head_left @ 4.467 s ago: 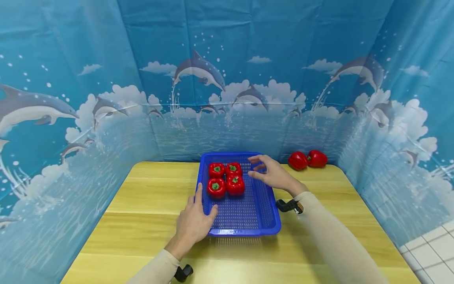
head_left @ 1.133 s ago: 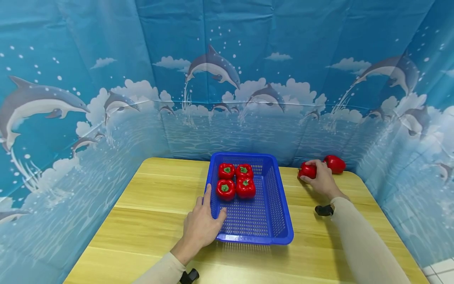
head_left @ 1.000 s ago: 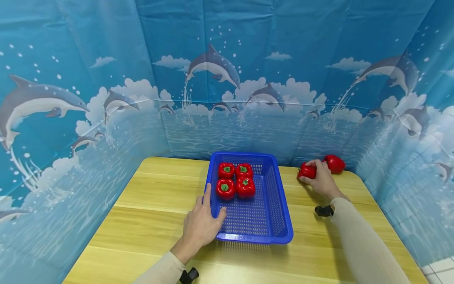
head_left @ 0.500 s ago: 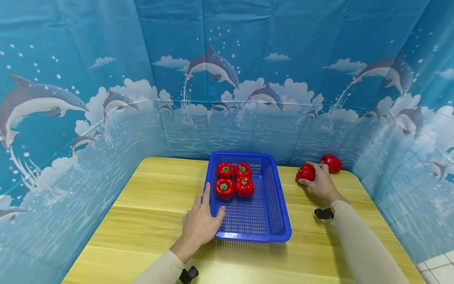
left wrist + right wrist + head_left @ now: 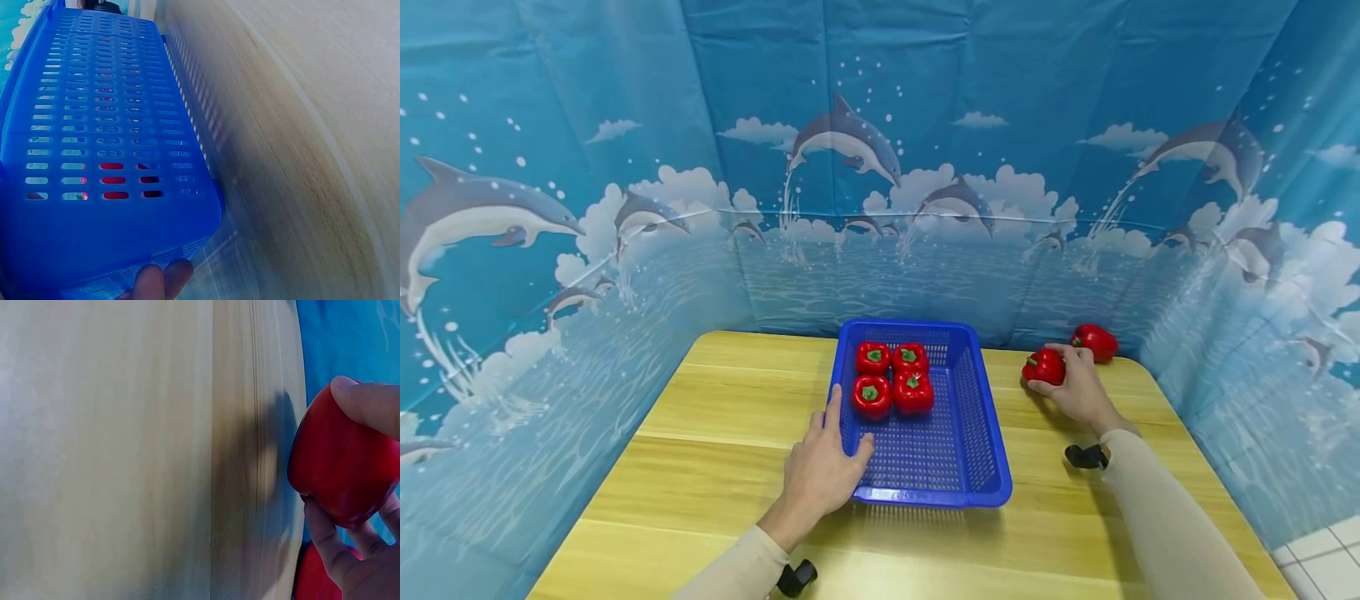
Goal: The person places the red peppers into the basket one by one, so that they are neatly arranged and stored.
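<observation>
My right hand point(image 5: 1081, 390) grips a red bell pepper point(image 5: 1043, 367) at the back right of the table, its green stem pointing left. In the right wrist view the thumb lies on one side of this pepper point(image 5: 350, 462) and the fingers on the other. Just behind it lies another red bell pepper point(image 5: 1096, 342). My left hand point(image 5: 820, 471) holds the near left part of a blue perforated basket point(image 5: 925, 498), thumb over the inside and fingers along the rim. Several red bell peppers point(image 5: 872, 397) stand grouped in the basket's far left part, stems up.
The basket stands on a wooden table point(image 5: 715, 433). A blue dolphin-print curtain point(image 5: 880, 267) borders the table at the back and both sides. White floor tiles point(image 5: 1326, 558) show at the lower right.
The right hand went from above the basket to the back right and took hold of a pepper. Over the last second that pepper shifted slightly away from the other one. The left hand stays on the basket.
</observation>
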A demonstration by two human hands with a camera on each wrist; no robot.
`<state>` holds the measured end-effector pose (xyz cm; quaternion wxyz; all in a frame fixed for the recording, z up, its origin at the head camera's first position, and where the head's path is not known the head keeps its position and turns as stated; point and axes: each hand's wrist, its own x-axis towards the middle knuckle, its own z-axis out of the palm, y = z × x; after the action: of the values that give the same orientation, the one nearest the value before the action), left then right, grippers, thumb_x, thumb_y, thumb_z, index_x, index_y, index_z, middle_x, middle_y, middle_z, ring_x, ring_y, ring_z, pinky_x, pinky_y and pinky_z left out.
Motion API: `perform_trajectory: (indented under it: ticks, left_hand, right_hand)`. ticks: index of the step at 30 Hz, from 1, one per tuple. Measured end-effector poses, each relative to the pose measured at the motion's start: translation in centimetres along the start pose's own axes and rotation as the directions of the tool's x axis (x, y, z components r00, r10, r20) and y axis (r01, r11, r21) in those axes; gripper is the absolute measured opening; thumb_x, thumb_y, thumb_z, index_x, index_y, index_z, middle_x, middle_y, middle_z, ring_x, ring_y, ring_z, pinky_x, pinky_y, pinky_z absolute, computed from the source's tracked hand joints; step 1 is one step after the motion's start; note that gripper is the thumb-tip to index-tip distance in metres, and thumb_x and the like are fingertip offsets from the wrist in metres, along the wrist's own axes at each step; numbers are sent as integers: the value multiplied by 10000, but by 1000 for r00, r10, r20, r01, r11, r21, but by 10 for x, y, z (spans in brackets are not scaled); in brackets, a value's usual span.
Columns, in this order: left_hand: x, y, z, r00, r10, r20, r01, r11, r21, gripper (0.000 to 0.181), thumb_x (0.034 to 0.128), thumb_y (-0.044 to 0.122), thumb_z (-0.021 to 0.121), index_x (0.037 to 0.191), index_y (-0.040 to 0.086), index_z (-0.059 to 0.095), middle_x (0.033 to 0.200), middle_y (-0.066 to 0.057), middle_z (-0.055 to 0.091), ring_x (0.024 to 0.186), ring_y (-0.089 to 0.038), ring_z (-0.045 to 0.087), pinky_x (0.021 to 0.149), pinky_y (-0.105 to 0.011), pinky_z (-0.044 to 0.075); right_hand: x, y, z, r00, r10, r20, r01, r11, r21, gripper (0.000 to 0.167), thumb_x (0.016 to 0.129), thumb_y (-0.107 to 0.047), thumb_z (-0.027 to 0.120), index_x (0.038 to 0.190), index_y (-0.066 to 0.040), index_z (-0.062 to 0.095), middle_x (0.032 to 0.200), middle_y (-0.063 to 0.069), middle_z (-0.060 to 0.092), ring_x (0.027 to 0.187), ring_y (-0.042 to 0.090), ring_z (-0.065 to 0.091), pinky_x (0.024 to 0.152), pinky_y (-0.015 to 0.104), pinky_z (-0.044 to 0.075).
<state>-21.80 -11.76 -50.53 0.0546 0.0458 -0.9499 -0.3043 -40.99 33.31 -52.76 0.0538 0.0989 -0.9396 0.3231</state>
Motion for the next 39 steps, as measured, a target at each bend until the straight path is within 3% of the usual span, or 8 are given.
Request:
perform_trajectory:
  ticks: [9, 17, 39]
  left_hand:
    - [0, 0, 0, 1000, 3, 1, -3, 1000, 7, 1030, 1074, 522, 747, 1889, 200, 204, 1679, -273, 591, 874, -324, 744, 847, -552, 711]
    - [0, 1, 0, 1000, 2, 1, -2, 1000, 6, 1027, 1071, 528, 743, 1887, 201, 212, 1680, -274, 589, 858, -311, 733, 852, -561, 712]
    - [-1, 1, 1, 1000, 15, -14, -15, 1000, 11, 1017, 1074, 526, 745, 1883, 188, 230, 1662, -272, 606, 833, -307, 721, 831, -563, 706]
  right_hand:
    - [-9, -16, -1, 999, -49, -15, 50, 999, 22, 871, 1064, -245, 882, 1706, 85, 395, 1666, 418, 457, 1497, 626, 514, 1191, 817, 526]
    - [-17, -30, -6, 994, -105, -15, 106, 993, 46, 892, 1073, -304, 876, 1725, 69, 395, 1693, 392, 469, 1507, 598, 524, 1178, 780, 557]
    - [-36, -76, -20, 984, -172, -42, 171, 985, -35, 855, 1069, -404, 873, 1752, -67, 483, 1580, 323, 532, 1387, 534, 603, 1124, 757, 606]
